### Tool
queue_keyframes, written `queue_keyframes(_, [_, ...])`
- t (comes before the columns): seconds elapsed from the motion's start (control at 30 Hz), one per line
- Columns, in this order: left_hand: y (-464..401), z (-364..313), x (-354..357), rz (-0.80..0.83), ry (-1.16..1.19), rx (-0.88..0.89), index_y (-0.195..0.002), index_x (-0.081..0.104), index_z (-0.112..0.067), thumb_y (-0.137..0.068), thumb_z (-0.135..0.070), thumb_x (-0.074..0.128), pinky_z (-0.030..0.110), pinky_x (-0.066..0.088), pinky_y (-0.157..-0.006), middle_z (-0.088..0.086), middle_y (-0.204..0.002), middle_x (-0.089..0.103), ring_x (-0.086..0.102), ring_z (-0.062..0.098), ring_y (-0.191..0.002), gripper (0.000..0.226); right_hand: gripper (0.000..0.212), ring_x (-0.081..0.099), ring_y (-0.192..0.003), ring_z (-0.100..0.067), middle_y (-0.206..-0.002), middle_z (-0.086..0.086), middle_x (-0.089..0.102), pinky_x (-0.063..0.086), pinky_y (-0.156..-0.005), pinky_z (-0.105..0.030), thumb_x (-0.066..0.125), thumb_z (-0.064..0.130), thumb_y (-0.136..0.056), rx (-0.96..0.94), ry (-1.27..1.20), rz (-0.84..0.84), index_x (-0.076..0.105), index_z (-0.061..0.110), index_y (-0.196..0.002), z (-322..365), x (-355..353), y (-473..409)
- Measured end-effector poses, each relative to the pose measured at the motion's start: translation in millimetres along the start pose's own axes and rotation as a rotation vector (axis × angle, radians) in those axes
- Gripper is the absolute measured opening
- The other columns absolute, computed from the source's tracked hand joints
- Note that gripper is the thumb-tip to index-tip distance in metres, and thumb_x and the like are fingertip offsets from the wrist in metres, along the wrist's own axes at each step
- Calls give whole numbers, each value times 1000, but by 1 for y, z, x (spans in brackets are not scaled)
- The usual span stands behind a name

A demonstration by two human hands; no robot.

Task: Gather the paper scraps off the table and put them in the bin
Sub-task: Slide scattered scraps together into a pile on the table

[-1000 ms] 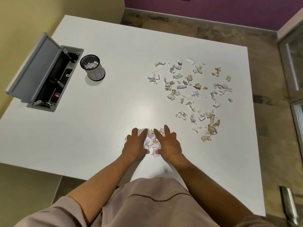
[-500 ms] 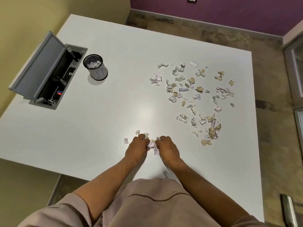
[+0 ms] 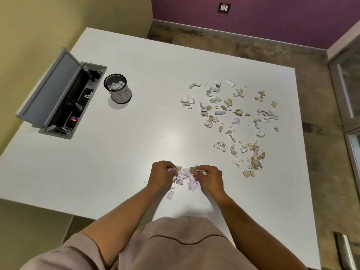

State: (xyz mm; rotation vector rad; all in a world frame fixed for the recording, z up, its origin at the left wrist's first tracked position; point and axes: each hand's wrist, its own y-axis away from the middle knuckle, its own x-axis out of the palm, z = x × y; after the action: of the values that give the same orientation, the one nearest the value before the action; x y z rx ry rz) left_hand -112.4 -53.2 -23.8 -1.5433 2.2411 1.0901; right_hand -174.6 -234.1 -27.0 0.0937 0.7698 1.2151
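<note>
Near the front edge of the white table, my left hand and my right hand have their fingers curled round small handfuls of paper scraps. A little heap of pale scraps lies between the two hands, and one loose scrap lies just below my left wrist. Several white and tan scraps are scattered over the right half of the table. The small black mesh bin stands upright at the back left, with scraps inside it.
A grey cable box with its lid raised is set into the table's left side, beside the bin. The yellow wall runs along the left. Floor shows beyond the far and right table edges.
My fingers, flat over the small pile a second ago, have curled in and closed on scraps. The hands have drawn slightly apart, leaving a few pieces lying between them.
</note>
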Motion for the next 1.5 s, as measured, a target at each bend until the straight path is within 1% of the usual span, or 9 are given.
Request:
queue_keyframes(0.1, [1, -6, -19, -15, 106, -28, -78, 76, -8, -74, -6, 81, 2, 38, -54, -13, -66, 64, 59, -7, -60, 7, 14, 72, -73, -9, -87, 6, 76, 59, -79, -31, 76, 15, -79, 75, -209, 17, 78, 21, -91, 10, 5, 1])
queue_keyframes(0.17, [1, -11, -31, -25, 172, -39, -82, 75, -3, -75, -6, 81, 4, 39, -52, -8, -70, 66, 60, -5, -58, 10, 13, 73, -77, -19, -91, 3, 76, 59, -80, -38, 75, 13, -81, 92, -323, 50, 79, 23, -89, 21, 12, 0])
queue_keyframes(0.33, [-7, -13, -59, -61, 359, -87, -87, 72, 7, -76, -2, 80, 8, 44, -47, 5, -77, 68, 61, -6, -50, 17, 11, 70, -70, -19, -86, -10, 74, 60, -74, -37, 70, 2, -84, 144, -594, 75, 75, 9, -92, 62, 33, -2])
queue_keyframes(0.53, [-34, -4, -107, -103, 420, -84, -77, 76, -14, -68, -19, 88, 26, 55, -77, -3, -83, 76, 72, 12, -79, 16, 7, 71, -74, -22, -80, -12, 73, 61, -70, -34, 70, 6, -85, 143, -668, 109, 72, 5, -92, 110, 57, -15])
queue_keyframes(0.67, [-56, -7, -145, -143, 499, -78, -79, 76, -13, -69, -18, 88, 27, 56, -77, -2, -82, 76, 71, 10, -75, 16, 6, 71, -69, -14, -79, -10, 71, 56, -61, -20, 69, 3, -85, 153, -729, 131, 71, 4, -92, 144, 75, -32])
queue_keyframes(1.0, [-135, -15, -234, -286, 545, -47, -78, 72, -14, -70, -11, 86, 27, 57, -72, 7, -89, 76, 71, 11, -72, 16, 6, 65, -72, -14, -88, -10, 69, 58, -74, -21, 65, -6, -85, 112, -861, 208, 67, -3, -90, 220, 116, -77])
queue_keyframes(1.1, [-166, -20, -257, -346, 457, -65, -82, 72, -15, -69, -17, 88, 22, 52, -61, 6, -89, 74, 64, 11, -67, 21, 6, 66, -71, -13, -89, -9, 69, 57, -73, -21, 65, -5, -86, 107, -866, 221, 68, -2, -89, 231, 124, -89])
queue_keyframes(1.37, [-242, -32, -287, -344, 158, -59, -83, 74, -8, -71, -20, 87, 25, 49, -63, 12, -83, 72, 63, 19, -69, 22, 16, 70, -79, -15, -97, -3, 74, 57, -73, -21, 64, -3, -87, 144, -876, 224, 67, -5, -102, 235, 134, -109])
queue_keyframes(1.5, [-264, -31, -288, -279, -25, -66, -73, 71, -16, -71, -29, 87, 33, 56, -80, 10, -75, 72, 68, 21, -89, 20, 15, 72, -80, -15, -91, -1, 75, 56, -71, -21, 65, 0, -88, 138, -815, 247, 68, -3, -102, 233, 137, -118])
